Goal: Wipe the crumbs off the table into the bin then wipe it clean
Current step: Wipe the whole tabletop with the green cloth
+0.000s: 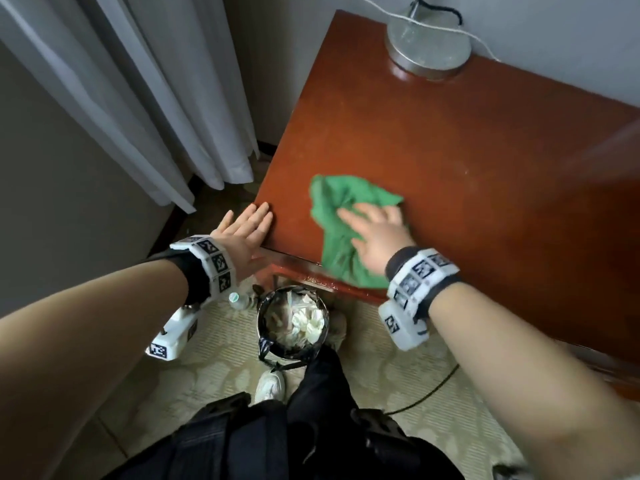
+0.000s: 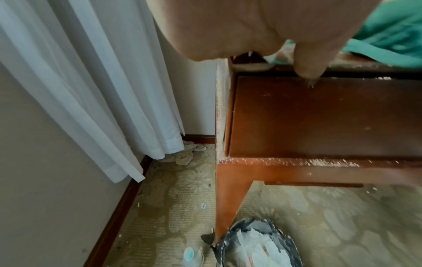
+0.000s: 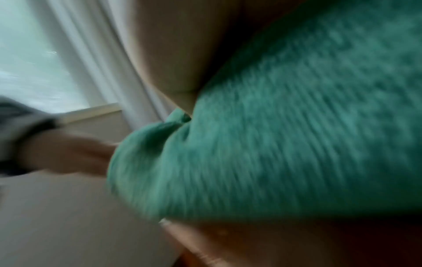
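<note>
A green cloth lies crumpled on the red-brown table near its front edge, hanging a little over it. My right hand presses flat on the cloth with straight fingers; in the right wrist view the cloth fills the blurred picture. My left hand rests flat on the table's near left corner, fingers straight. Below the front edge stands a round bin with a black liner and crumpled white paper inside. Pale crumbs cling to the table's front ledges.
A metal lamp base with cords sits at the table's back. White curtains hang left. A small bottle stands on the carpet beside the bin. My shoe and dark trousers are just behind the bin.
</note>
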`<state>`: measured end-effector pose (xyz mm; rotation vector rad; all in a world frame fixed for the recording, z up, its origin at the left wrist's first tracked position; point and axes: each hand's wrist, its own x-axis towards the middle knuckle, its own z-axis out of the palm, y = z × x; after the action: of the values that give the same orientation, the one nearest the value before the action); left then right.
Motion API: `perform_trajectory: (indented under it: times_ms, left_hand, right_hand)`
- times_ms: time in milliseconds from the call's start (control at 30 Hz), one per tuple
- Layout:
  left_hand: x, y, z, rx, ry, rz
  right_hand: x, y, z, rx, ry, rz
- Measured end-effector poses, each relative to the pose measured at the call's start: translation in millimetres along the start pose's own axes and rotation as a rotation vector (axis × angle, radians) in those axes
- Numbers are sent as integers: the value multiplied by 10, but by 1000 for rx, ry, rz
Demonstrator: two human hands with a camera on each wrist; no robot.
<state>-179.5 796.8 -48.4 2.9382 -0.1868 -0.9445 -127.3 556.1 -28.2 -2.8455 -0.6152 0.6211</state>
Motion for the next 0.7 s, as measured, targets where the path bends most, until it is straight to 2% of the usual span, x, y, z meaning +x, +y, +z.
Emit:
perform_trajectory:
  times_ms: [67, 100, 167, 233, 300, 400, 467, 567, 700]
  left_hand:
    - [16, -49, -84, -98, -2, -71]
    - [26, -63, -131, -134, 3, -103]
    - [78, -54, -227, -146, 31, -91]
    - [181, 22, -308, -136, 42, -38]
    - [321, 148, -373, -136, 26, -22]
    - [537, 272, -426, -109, 8, -47]
    - [640, 262, -430, -86, 17, -53]
    - [694, 235, -391, -73, 12, -50]
    - [716, 214, -368, -117, 28, -46]
  right_hand:
    - [-104, -237, 29, 30, -138, -208]
    - [-90, -253, -29, 44, -164, -247]
    - [96, -99, -240, 70, -70, -183]
    - [345, 228, -477, 61, 95, 5]
    - [559, 658, -673, 47, 187, 311]
    - [801, 1210, -767, 118, 124, 793]
    - [1010, 1345, -792, 110, 87, 900]
    - [1427, 1259, -956, 65, 81, 774]
    - [2050, 809, -1080, -5, 64, 428]
